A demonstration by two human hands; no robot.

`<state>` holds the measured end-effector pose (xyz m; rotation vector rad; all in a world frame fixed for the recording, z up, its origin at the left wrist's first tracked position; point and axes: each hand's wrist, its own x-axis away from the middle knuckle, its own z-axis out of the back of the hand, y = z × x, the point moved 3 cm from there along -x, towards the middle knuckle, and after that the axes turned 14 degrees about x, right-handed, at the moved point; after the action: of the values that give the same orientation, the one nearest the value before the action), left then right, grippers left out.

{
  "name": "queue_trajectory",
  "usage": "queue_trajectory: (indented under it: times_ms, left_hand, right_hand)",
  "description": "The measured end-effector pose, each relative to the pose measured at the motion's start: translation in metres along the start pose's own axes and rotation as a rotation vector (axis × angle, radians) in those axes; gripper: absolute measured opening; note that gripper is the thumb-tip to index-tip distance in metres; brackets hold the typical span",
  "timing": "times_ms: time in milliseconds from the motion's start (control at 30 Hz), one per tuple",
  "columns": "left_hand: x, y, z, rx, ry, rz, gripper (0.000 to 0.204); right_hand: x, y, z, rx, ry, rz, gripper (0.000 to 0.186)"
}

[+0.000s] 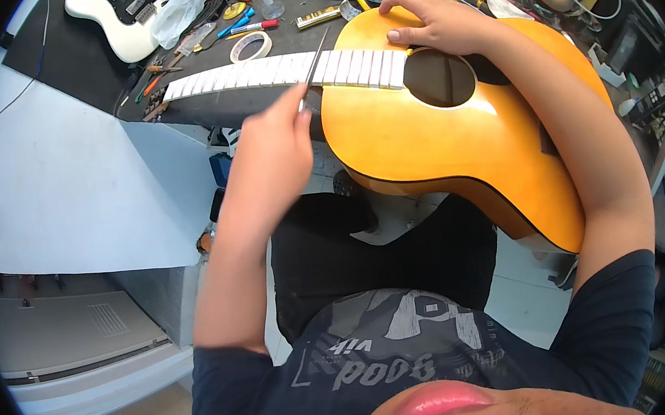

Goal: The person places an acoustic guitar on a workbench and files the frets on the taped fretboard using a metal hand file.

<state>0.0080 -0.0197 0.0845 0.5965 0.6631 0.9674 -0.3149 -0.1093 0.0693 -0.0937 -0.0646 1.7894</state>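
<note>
Holding a thin metal blade [316, 58] pinched between the closed fingers of your left hand [282, 136], you have its tip laid across the fretboard [287, 69] of the acoustic guitar [452, 124], near where the neck meets the body. The blade stands slanted, its upper end leaning away from you over the pale masking tape that covers the fretboard in strips between the frets. Your right hand [435, 25] rests flat on the guitar's upper shoulder just beside the sound hole [438, 77], fingers spread and gripping nothing, only pressing down on the orange-yellow top. Your right forearm lies across the body, which sits partly on the dark counter [70, 65] and partly over your lap, with the neck running out to your left along the counter's edge. Behind the neck on the counter lie a roll of tape [250, 46], a red marker [255, 27], a blue pen [237, 22] and a crumpled clear plastic bag [179, 14]. A white electric guitar body [116, 20] lies at the far left corner of the counter. More small tools and cables crowd the counter beyond your right hand, too cluttered to tell apart.
</note>
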Motion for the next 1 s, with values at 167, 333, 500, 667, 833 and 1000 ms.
queue_trajectory:
  times_ms: [167, 333, 500, 667, 833, 1000]
  left_hand:
    - [0.021, -0.003, -0.003, 0.037, 0.056, -0.08, 0.04]
    - [0.078, -0.006, 0.004, 0.047, 0.034, 0.029, 0.041]
    - [-0.008, 0.009, 0.001, -0.04, 0.035, -0.086, 0.038]
    - [0.05, 0.002, 0.002, -0.026, 0.004, -0.02, 0.042]
    - [0.043, 0.012, 0.006, -0.033, 0.02, 0.051, 0.042]
    - [-0.015, 0.005, 0.001, -0.064, 0.012, 0.082, 0.041]
  right_hand:
    - [0.006, 0.002, 0.004, -0.015, 0.003, 0.002, 0.06]
    - [0.002, -0.002, 0.001, -0.016, 0.016, 0.031, 0.06]
    - [0.002, -0.005, 0.004, 0.009, 0.033, 0.038, 0.059]
    - [0.006, 0.007, -0.002, -0.023, 0.058, 0.041, 0.06]
    - [0.003, -0.002, -0.002, -0.019, 0.017, 0.045, 0.062]
    - [0.0, -0.003, 0.003, -0.057, 0.01, 0.053, 0.063]
